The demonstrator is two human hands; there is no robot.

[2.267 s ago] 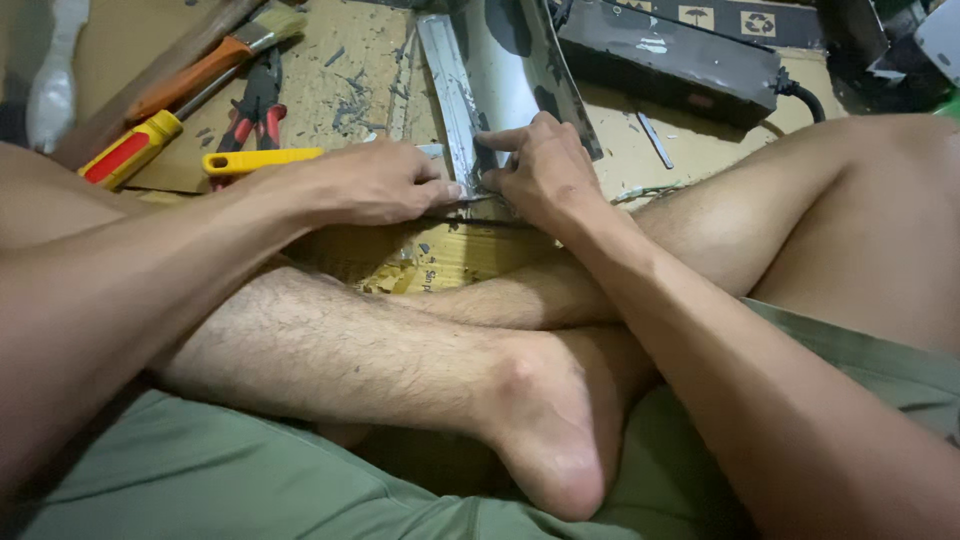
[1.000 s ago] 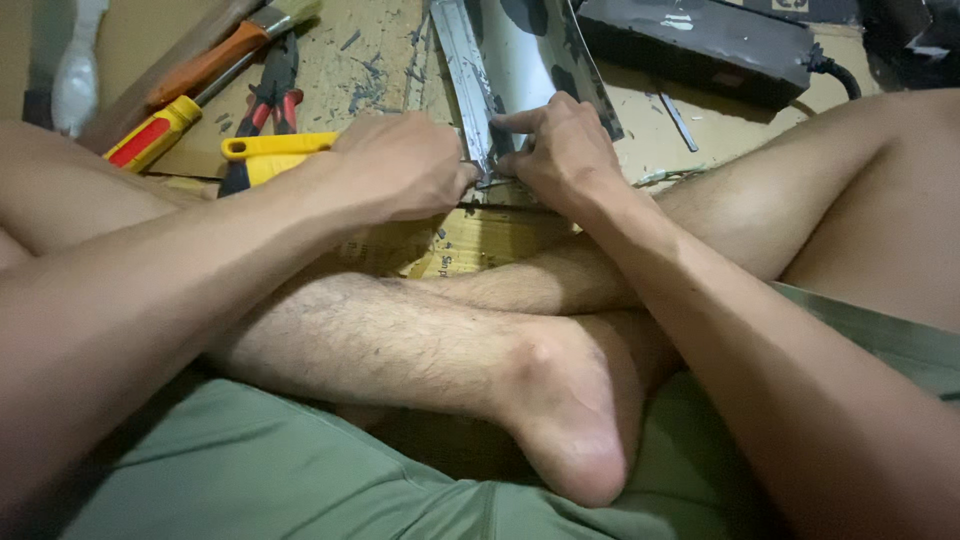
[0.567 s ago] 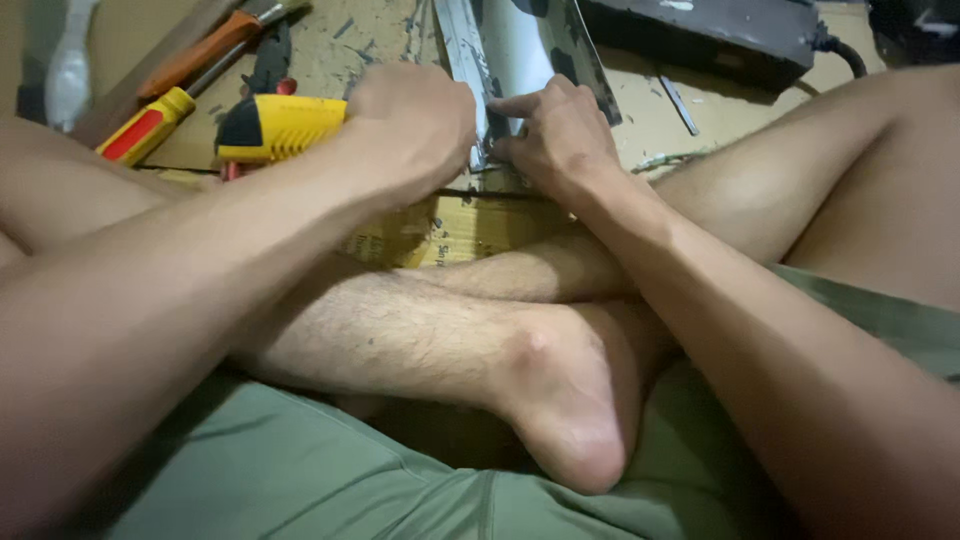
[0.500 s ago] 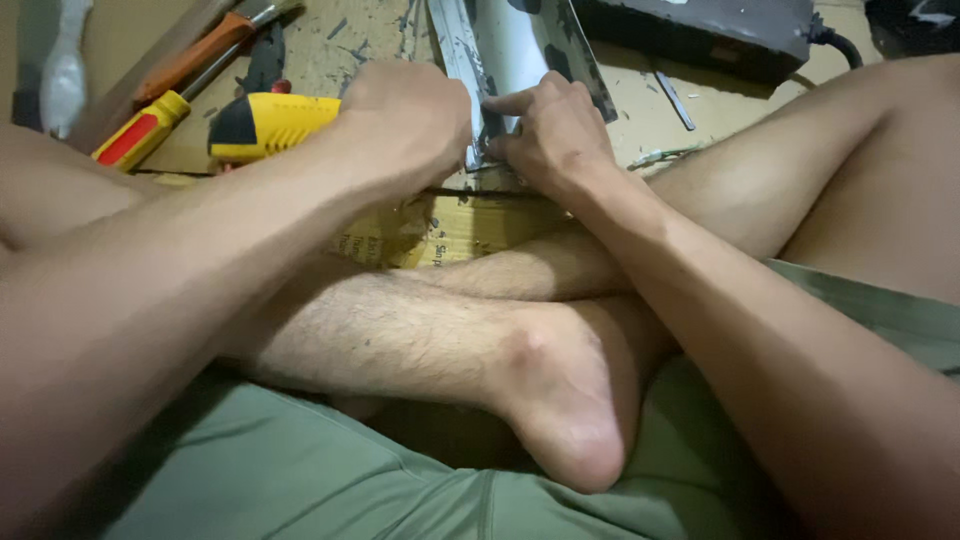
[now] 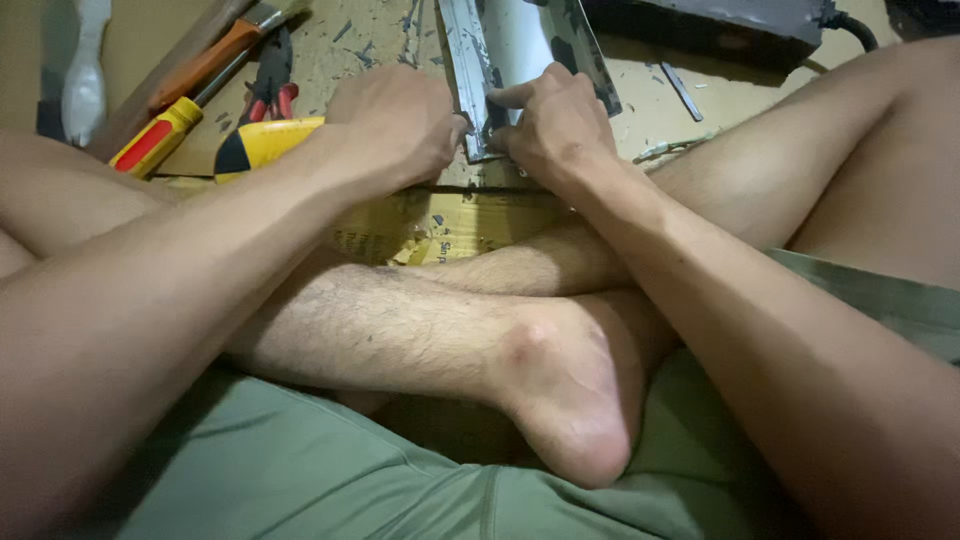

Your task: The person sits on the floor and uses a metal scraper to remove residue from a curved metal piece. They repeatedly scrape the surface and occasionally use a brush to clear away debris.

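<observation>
Tools are lying idle at the left – a yellow-handled tool (image 5: 262,143) just beside the left hand (image 5: 395,125), which is clenching the near end of the grey metal channel (image 5: 500,50) on the floor; the right hand (image 5: 560,125) is pinching it too – the work looks midway.

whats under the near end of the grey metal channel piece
Both hands, left hand and right hand, cover the near end of the grey metal channel piece. Just below them lies yellowish printed cardboard on the scrap-littered floor. What sits directly beneath the metal is hidden.
</observation>
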